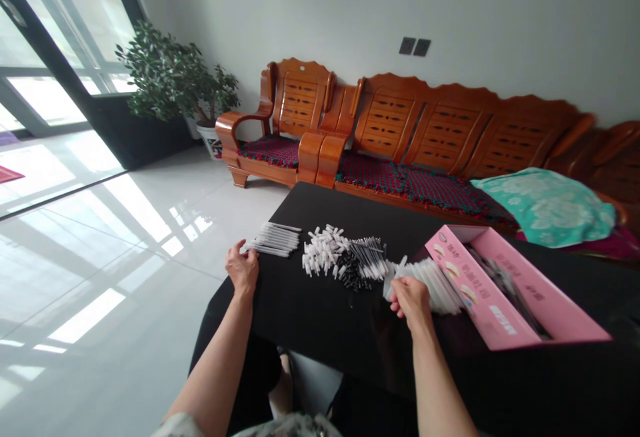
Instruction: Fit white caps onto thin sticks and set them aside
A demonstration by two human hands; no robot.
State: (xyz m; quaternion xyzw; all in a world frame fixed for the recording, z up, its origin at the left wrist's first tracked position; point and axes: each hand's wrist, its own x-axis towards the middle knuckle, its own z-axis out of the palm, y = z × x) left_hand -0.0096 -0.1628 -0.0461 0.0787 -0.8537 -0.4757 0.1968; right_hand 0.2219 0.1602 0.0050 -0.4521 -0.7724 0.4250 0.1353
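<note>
My left hand (242, 267) rests at the near end of a bundle of thin white sticks (276, 238), its fingertips touching them. I cannot tell whether it grips them. My right hand (411, 300) pinches the end of a row of clear plastic tubes (430, 284) that lies against a pink cardboard box (493, 297). Between my hands lies a loose pile of white-capped pieces (324, 249), with black brush-like pieces (353, 272) and thin wands (370, 257) mixed in. The box holds dark items, partly hidden by its wall.
Everything lies on a black-covered table (320, 310). Beyond it stands a wooden sofa (420, 130) with red cushions and a teal cloth (543, 207). A potted plant (175, 80) stands by a glass door (50, 44). Glossy tiled floor (130, 277) lies to the left.
</note>
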